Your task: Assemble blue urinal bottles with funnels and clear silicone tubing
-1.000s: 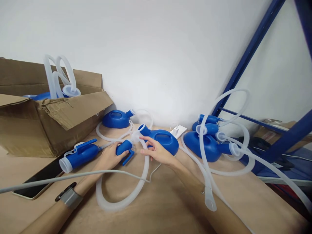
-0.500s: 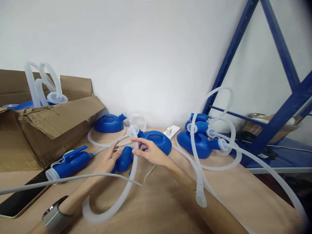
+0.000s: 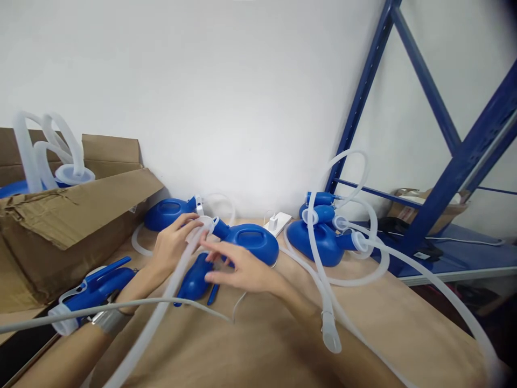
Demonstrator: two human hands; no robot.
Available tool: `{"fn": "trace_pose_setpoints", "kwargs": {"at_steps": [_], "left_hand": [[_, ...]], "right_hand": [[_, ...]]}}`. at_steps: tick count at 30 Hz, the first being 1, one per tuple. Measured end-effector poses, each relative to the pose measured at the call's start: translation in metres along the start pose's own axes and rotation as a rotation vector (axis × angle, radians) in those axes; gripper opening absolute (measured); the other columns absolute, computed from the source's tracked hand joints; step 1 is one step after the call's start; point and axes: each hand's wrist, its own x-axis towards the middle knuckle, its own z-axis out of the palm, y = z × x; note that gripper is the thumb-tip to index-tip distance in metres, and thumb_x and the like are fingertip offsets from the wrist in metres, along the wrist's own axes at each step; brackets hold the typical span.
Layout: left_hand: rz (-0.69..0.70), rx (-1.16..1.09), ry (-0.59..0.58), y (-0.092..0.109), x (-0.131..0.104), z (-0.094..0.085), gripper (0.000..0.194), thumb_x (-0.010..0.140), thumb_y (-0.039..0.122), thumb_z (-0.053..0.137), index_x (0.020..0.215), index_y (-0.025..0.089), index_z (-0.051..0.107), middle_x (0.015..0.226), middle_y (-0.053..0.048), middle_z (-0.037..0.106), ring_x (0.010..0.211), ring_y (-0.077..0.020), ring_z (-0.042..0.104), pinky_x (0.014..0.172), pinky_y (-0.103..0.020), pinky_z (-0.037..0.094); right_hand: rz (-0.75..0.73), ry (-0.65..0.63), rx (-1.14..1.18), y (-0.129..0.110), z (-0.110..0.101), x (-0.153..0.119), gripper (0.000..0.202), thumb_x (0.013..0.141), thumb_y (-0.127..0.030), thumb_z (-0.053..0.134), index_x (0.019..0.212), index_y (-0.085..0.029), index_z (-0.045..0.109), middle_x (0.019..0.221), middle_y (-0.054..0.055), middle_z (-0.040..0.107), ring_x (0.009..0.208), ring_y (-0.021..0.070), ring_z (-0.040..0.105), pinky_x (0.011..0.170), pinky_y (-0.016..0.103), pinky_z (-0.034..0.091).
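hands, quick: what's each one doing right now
Left hand: closed around the clear tube near its flared end.
Right hand: open, fingers spread, resting on the small blue piece, gripping nothing.

There are no words, numbers or signs to read here. The box [image 3: 81, 215] has a small sticker on its flap, but it is too tiny and blurry to make out. The blue bottles [image 3: 250, 240] are plain, with no writing.
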Motion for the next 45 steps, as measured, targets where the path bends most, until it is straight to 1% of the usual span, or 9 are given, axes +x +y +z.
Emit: {"fn": "trace_pose_setpoints", "kwargs": {"at_steps": [5, 9, 15, 24, 29, 32, 35, 40, 45], "left_hand": [[-0.112, -0.274, -0.048, -0.042, 0.029, -0.006, 0.048, 0.084, 0.067, 0.064, 0.092, 0.023, 0.078, 0.121, -0.01, 0.076, 0.115, -0.0318, 0.07, 0.106, -0.043, 0.053], [-0.183, -0.491, -0.166, -0.06, 0.038, 0.001, 0.057, 0.072, 0.074, 0.074, 0.087, 0.02, 0.08, 0.131, -0.015, 0.073, 0.124, -0.0376, 0.067, 0.112, -0.048, 0.049], [-0.214, -0.669, -0.349, -0.046, 0.035, 0.02, 0.057, 0.07, 0.068, 0.079, 0.099, 0.019, 0.079, 0.134, -0.015, 0.071, 0.129, -0.04, 0.063, 0.111, -0.05, 0.05], [-0.281, -0.742, -0.361, -0.043, 0.028, 0.026, 0.05, 0.072, 0.044, 0.075, 0.115, 0.018, 0.075, 0.133, -0.013, 0.072, 0.127, -0.0381, 0.064, 0.108, -0.046, 0.052], [-0.185, -0.587, -0.444, -0.026, 0.026, 0.027, 0.065, 0.075, 0.054, 0.072, 0.131, 0.021, 0.066, 0.129, -0.01, 0.073, 0.112, -0.0337, 0.069, 0.097, -0.044, 0.056], [-0.185, -0.525, -0.404, -0.013, 0.023, 0.036, 0.058, 0.08, 0.058, 0.069, 0.122, 0.018, 0.064, 0.117, -0.011, 0.075, 0.105, -0.0316, 0.07, 0.094, -0.044, 0.056], [-0.195, -0.581, -0.385, -0.011, 0.018, 0.044, 0.049, 0.086, 0.056, 0.062, 0.118, 0.019, 0.062, 0.125, -0.012, 0.072, 0.118, -0.0314, 0.067, 0.102, -0.043, 0.053], [-0.154, -0.773, -0.47, -0.027, 0.009, 0.047, 0.074, 0.083, 0.047, 0.068, 0.15, 0.022, 0.046, 0.15, -0.015, 0.058, 0.135, -0.0334, 0.058, 0.111, -0.047, 0.048], [-0.152, -0.934, -0.487, -0.031, 0.004, 0.047, 0.079, 0.079, 0.035, 0.071, 0.154, 0.026, 0.046, 0.15, -0.013, 0.06, 0.137, -0.0361, 0.057, 0.113, -0.052, 0.046]], "right_hand": [[0.263, 0.473, -0.458, 0.05, -0.041, 0.01, 0.045, 0.096, -0.041, 0.066, 0.137, -0.023, 0.064, 0.137, 0.012, 0.062, 0.132, 0.0283, 0.055, 0.116, 0.046, 0.038], [0.389, 0.333, -0.508, 0.082, -0.057, 0.011, 0.046, 0.098, -0.053, 0.058, 0.128, -0.021, 0.069, 0.134, 0.013, 0.067, 0.132, 0.0313, 0.056, 0.116, 0.05, 0.037], [0.316, 0.311, -0.371, 0.1, -0.05, 0.006, 0.041, 0.096, -0.053, 0.062, 0.124, -0.023, 0.068, 0.131, 0.008, 0.071, 0.123, 0.0264, 0.064, 0.108, 0.041, 0.045], [0.317, 0.287, -0.329, 0.099, -0.052, 0.005, 0.037, 0.093, -0.051, 0.065, 0.119, -0.025, 0.07, 0.123, 0.006, 0.075, 0.115, 0.0257, 0.068, 0.103, 0.039, 0.047], [0.294, 0.268, -0.296, 0.097, -0.049, 0.003, 0.036, 0.092, -0.05, 0.067, 0.116, -0.025, 0.071, 0.12, 0.005, 0.076, 0.111, 0.026, 0.069, 0.1, 0.038, 0.048], [0.297, 0.262, -0.287, 0.094, -0.048, 0.004, 0.035, 0.091, -0.052, 0.068, 0.113, -0.024, 0.072, 0.116, 0.004, 0.077, 0.108, 0.0255, 0.07, 0.097, 0.037, 0.048], [0.29, 0.266, -0.279, 0.091, -0.046, 0.004, 0.035, 0.09, -0.053, 0.068, 0.111, -0.024, 0.072, 0.114, 0.004, 0.077, 0.107, 0.0254, 0.07, 0.096, 0.037, 0.048], [0.291, 0.286, -0.298, 0.09, -0.045, 0.004, 0.036, 0.09, -0.052, 0.069, 0.112, -0.024, 0.072, 0.116, 0.005, 0.077, 0.109, 0.0265, 0.07, 0.099, 0.039, 0.048], [0.291, 0.284, -0.342, 0.089, -0.044, 0.004, 0.037, 0.089, -0.051, 0.069, 0.112, -0.022, 0.072, 0.114, 0.007, 0.077, 0.107, 0.0265, 0.07, 0.096, 0.039, 0.049]]}}
